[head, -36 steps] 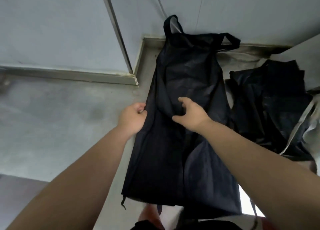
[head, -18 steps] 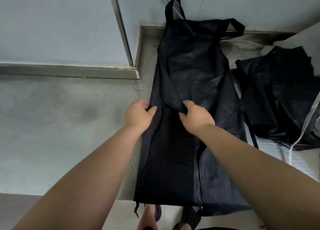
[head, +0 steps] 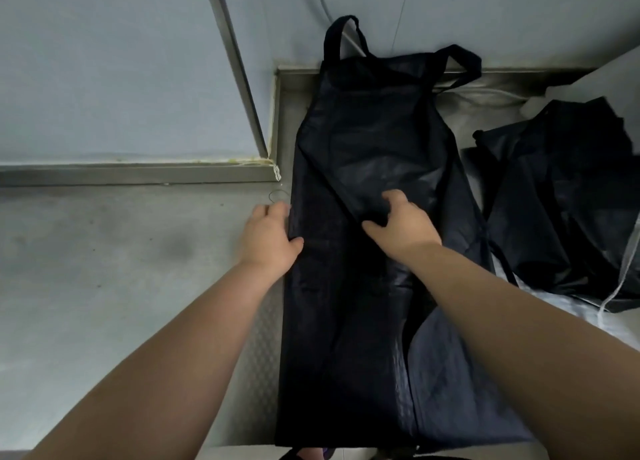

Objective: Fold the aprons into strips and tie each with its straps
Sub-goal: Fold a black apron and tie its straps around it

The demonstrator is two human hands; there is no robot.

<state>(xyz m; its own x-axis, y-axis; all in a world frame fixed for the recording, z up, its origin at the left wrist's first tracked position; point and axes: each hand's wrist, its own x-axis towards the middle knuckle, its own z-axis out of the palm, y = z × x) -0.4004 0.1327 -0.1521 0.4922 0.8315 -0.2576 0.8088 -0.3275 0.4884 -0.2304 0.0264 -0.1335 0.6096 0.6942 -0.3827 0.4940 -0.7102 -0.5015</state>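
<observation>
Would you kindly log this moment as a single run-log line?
phase: lengthwise fold | apron: flat on table | left hand: holds left edge | right hand: grips folded flap | pile of aprons: right

No readable text, labels, brands or numbers anywhere in view; the dark fabric, metal surfaces and wall panels carry no legible marks.

The left hand (head: 268, 240) and right hand (head: 401, 224) pinch a black apron (head: 374, 141) (lengthwise).

Apron pile (head: 571, 200) cut off at right edge; spread apron (head: 363, 141) partly hidden behind right forearm (head: 502, 304).
</observation>
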